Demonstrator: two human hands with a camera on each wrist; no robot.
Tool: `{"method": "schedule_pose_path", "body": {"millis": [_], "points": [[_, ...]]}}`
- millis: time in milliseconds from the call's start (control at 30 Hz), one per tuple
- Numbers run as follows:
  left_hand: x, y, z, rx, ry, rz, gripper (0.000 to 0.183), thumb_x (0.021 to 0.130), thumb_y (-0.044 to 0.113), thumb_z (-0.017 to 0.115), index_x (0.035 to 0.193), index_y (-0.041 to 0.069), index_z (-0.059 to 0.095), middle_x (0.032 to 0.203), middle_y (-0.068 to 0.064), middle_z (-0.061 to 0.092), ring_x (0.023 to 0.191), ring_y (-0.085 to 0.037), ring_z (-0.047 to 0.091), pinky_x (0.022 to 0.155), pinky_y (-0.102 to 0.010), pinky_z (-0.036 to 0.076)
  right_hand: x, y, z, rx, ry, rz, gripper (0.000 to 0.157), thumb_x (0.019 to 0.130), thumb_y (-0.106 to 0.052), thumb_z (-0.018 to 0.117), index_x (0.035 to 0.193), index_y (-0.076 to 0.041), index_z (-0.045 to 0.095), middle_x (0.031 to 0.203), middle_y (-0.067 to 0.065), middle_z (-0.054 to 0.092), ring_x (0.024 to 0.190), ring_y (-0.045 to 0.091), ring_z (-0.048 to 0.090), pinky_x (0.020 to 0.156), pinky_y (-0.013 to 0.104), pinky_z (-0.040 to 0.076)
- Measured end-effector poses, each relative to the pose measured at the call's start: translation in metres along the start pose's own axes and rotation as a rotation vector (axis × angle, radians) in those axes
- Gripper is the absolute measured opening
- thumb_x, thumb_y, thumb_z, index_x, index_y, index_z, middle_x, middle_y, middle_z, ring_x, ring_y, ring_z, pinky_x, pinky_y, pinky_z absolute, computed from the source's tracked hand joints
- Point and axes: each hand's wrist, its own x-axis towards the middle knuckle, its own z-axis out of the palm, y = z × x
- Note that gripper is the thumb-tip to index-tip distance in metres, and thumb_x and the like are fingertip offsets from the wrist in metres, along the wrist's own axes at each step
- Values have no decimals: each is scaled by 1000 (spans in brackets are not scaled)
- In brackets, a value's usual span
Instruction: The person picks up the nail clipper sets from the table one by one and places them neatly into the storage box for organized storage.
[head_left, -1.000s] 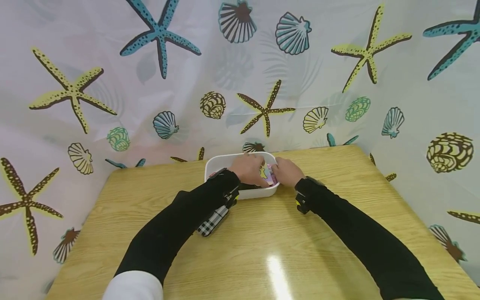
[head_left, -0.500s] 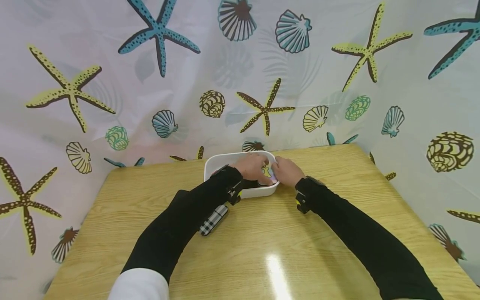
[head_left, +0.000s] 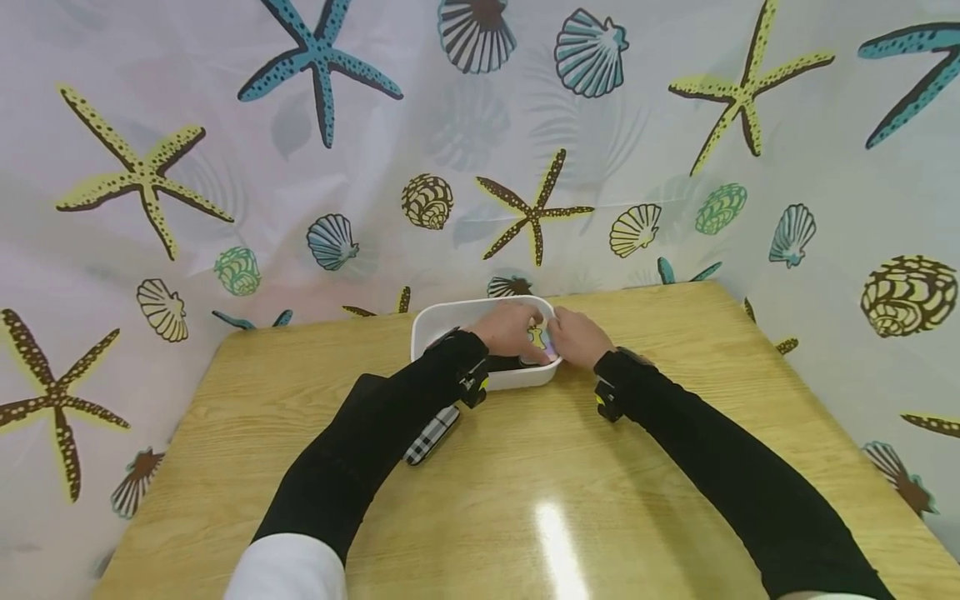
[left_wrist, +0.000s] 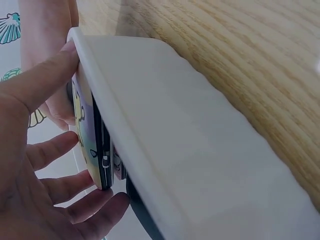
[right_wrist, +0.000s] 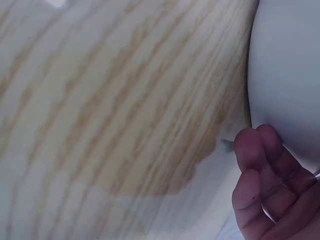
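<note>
A white plastic bin [head_left: 517, 381] stands near the back of the table. My left hand [head_left: 512, 330] reaches into its right part, with thumb and fingers spread round a flat pastel case [head_left: 537, 337] printed with a yellow cartoon figure. In the left wrist view, the fingertips touch the case [left_wrist: 86, 125] and the thumb lies at the bin's rim. The case has a dark edge with a small metal piece. My right hand [head_left: 579, 339] grips the bin's right end, its fingers [right_wrist: 248, 147] curled against the outer wall. Dark contents below the left hand are partly hidden.
A black-and-white checked case [head_left: 433, 435] lies on the wooden table [head_left: 480, 500] below the left forearm. Something black [head_left: 369, 385] shows beside that arm. A patterned curtain [head_left: 450, 125] hangs right behind the table.
The left hand has shifted slightly right in the bin, and the pastel case under it sits closer to the right end. The right hand keeps its hold on the bin.
</note>
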Motion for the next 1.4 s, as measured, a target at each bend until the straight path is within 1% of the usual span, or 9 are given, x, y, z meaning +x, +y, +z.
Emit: {"method": "schedule_pose_path", "body": {"millis": [300,467,600,733,867,1000,1100,1267,1400], "points": [[-4,1,-2,-38,-11,1,82,83,49,79,148,9,48,145,-6,56,130,-21,54,107,-33,43,0,0,-2,0,-4,-4,46,107,-25,27,130,4,55,92,13,61,75,24,56,71,37,43],[-16,-3,-4,-63,8,1,77,88,46,74,149,9,45,145,-8,56,124,-21,56,104,-34,44,0,-1,1,7,-15,6,47,108,-27,25,129,3,55,93,13,61,74,24,55,71,37,42],[-38,-6,-12,-51,63,-3,70,90,43,72,148,10,47,144,-9,54,125,-24,53,103,-37,44,-1,-4,2,10,-16,11,48,108,-27,25,130,4,54,99,15,63,81,26,57,77,40,44],[-70,-9,-21,-27,105,-12,65,91,42,72,144,11,52,148,-9,50,139,-26,44,111,-40,40,-2,-5,1,8,-2,20,48,107,-27,26,131,5,54,105,18,63,89,29,58,83,44,46],[-103,-13,-26,-16,155,12,55,93,38,72,138,11,57,142,-9,55,136,-26,47,108,-39,42,-3,-4,0,18,4,24,49,107,-27,26,131,5,53,106,19,63,89,30,58,82,44,46],[-132,-19,-25,26,195,60,42,94,33,70,130,12,63,131,-6,62,125,-23,55,103,-36,45,-2,-1,-2,25,8,25,50,107,-28,26,133,5,53,104,18,63,86,29,58,78,42,46],[-150,-24,-21,37,137,90,39,93,28,71,129,13,65,128,-3,64,119,-21,58,97,-36,49,0,0,-2,26,18,21,49,107,-28,27,132,4,54,103,18,63,86,30,58,78,42,46],[-170,-35,-9,35,-63,109,52,88,21,76,137,13,61,138,-4,59,126,-20,56,100,-35,48,1,0,-2,29,11,36,50,107,-29,27,135,4,52,105,18,62,89,30,58,81,43,45],[-180,-46,5,95,-122,105,65,84,20,80,143,14,55,148,-5,51,125,-20,55,98,-35,49,1,-1,0,30,-8,47,51,107,-30,26,136,3,51,106,18,62,91,30,58,81,42,44]]}}
